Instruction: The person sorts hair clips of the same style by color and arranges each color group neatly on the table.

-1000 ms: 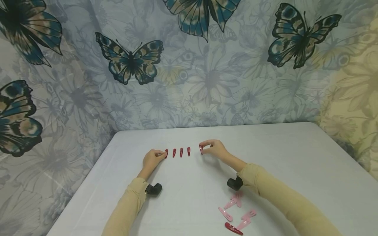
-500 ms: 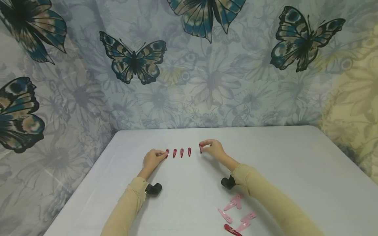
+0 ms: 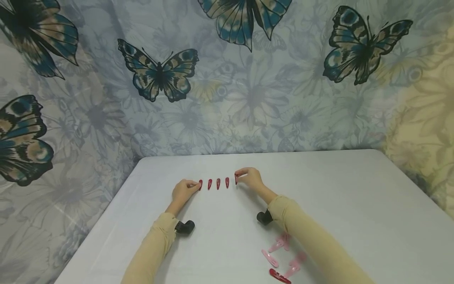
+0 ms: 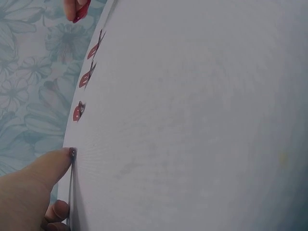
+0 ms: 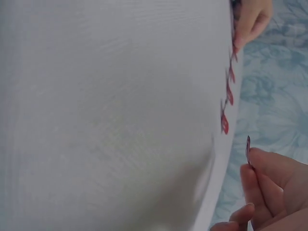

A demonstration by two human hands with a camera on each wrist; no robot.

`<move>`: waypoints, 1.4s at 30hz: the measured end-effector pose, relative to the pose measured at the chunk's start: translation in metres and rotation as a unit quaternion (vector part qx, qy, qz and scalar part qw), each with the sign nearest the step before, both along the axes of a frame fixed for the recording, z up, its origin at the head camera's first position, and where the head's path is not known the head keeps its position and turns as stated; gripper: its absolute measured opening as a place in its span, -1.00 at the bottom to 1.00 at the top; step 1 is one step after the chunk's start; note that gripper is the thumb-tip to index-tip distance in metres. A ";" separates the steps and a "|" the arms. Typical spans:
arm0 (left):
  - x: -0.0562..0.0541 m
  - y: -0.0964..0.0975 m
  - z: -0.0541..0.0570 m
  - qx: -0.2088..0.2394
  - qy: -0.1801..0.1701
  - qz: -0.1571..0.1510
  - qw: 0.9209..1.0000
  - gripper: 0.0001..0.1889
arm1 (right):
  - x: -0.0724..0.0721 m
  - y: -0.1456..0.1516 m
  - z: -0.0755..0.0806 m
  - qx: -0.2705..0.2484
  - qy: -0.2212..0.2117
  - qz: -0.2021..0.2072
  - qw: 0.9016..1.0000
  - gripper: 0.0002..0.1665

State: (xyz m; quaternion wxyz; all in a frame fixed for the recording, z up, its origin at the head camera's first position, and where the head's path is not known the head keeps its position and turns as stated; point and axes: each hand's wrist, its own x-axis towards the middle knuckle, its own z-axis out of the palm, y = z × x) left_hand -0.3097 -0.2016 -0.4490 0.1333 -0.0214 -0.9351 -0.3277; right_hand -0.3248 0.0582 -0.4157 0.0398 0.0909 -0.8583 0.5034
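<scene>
In the head view, my right hand point(image 3: 251, 178) pinches a red snap hair clip point(image 3: 236, 179) upright between thumb and fingers, at the right end of a row. The right wrist view shows that clip point(image 5: 248, 149) edge-on above the thumb. At the row's left end my left hand point(image 3: 183, 194) has thumb and fingertips together on another red hair clip point(image 3: 200, 184), mostly covered by them. Between the hands lie three more red hair clips, a left one point(image 3: 209, 184), a middle one point(image 3: 218, 184) and a right one point(image 3: 227, 182), side by side on the white table point(image 3: 220, 228).
Nearer the person, beside the right forearm, lie several pink hair clips point(image 3: 270, 258) and one red clip point(image 3: 280, 276). Black wrist cameras point(image 3: 185, 227) hang under both sleeves. A butterfly-patterned wall covering point(image 3: 248, 118) stands behind the table's far edge.
My right hand has moved left with its red hair clip, closer to the row. The left hand stays at the leftmost clip. The right forearm now covers part of the pink clips.
</scene>
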 end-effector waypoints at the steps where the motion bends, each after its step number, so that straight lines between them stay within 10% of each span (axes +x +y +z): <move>1: 0.001 0.000 -0.001 0.002 -0.001 -0.001 1.000 -0.76 | 0.000 0.000 -0.001 0.004 -0.003 0.000 1.000 -0.74; 42: -0.001 0.001 -0.001 -0.001 0.003 0.010 1.000 -0.75 | -0.011 -0.003 -0.016 0.116 0.049 0.041 0.991 -0.85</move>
